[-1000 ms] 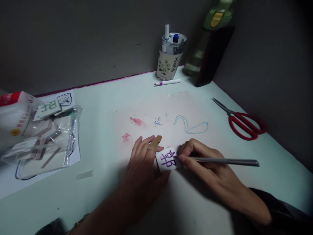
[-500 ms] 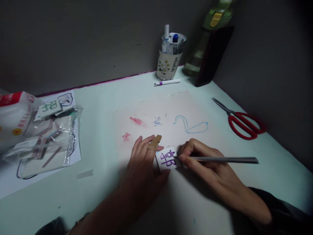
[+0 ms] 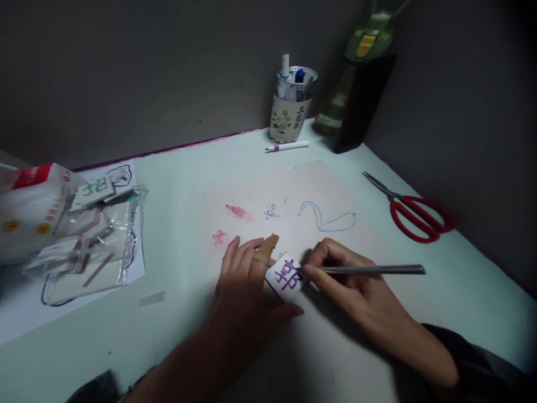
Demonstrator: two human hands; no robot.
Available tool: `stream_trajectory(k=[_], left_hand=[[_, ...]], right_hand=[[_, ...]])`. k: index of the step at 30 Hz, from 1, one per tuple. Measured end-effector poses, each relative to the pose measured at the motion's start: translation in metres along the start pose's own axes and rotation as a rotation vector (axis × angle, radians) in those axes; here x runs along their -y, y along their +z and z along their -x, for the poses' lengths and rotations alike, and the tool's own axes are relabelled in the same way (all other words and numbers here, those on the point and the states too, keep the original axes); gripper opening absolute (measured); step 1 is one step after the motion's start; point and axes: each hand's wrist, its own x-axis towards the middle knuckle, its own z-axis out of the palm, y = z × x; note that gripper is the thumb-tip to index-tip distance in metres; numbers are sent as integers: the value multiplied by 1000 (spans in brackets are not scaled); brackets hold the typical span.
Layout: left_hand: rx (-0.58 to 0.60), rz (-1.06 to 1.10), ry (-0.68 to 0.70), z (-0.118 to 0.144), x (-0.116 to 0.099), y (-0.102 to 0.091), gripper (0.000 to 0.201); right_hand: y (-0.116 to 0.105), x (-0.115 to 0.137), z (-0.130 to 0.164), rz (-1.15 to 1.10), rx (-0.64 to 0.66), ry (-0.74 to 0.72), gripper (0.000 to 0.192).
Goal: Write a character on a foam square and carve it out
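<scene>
A small white square block [image 3: 286, 277] with a purple character drawn on it lies on the stained desk mat. Around its left side, my left hand [image 3: 247, 285] steadies it, the thumb by the near edge and the fingers by the far-left edge. One of those fingers wears a tan wrap [image 3: 265, 250]. My right hand [image 3: 350, 280] pinches a slim metal rod-like tool [image 3: 377, 270] like a pen. Its tip points left at the block's right side; whether it touches is too small to tell.
Red-handled scissors [image 3: 419, 218] lie at right. A glass of pens [image 3: 291, 109], an uncapped purple marker [image 3: 289, 146], a green bottle [image 3: 335, 106] and a dark upright slab [image 3: 367, 106] stand or lie at the back. Plastic bags with white pieces [image 3: 96, 240] cover paper at left.
The block has turned, so its character now slants, and my left thumb has shifted away from its near edge. The metal tool has swung slightly in my right hand. The camera view shifted a little.
</scene>
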Motion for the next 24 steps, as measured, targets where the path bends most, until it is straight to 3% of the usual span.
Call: stream_trajectory(k=[5, 12, 16, 20, 22, 24], left_hand=[[55, 111, -2, 5, -8, -11, 72], [198, 141, 119, 3, 0, -15, 90], [167, 134, 128, 4, 3, -10, 86], [20, 2, 84, 8, 1, -4, 82], [-33, -43, 68, 9, 1, -2, 96], [-22, -34, 82, 10, 2, -4, 112]], right_hand=[[-7, 3, -6, 86, 23, -38, 20], [-10, 5, -4, 115, 83, -132, 21], [-11, 9, -3, 96, 84, -142, 21], [-18, 10, 1, -33, -187, -91, 19], [-19, 7, 5, -149, -339, -66, 16], [-16, 4, 12, -220, -400, -40, 14]])
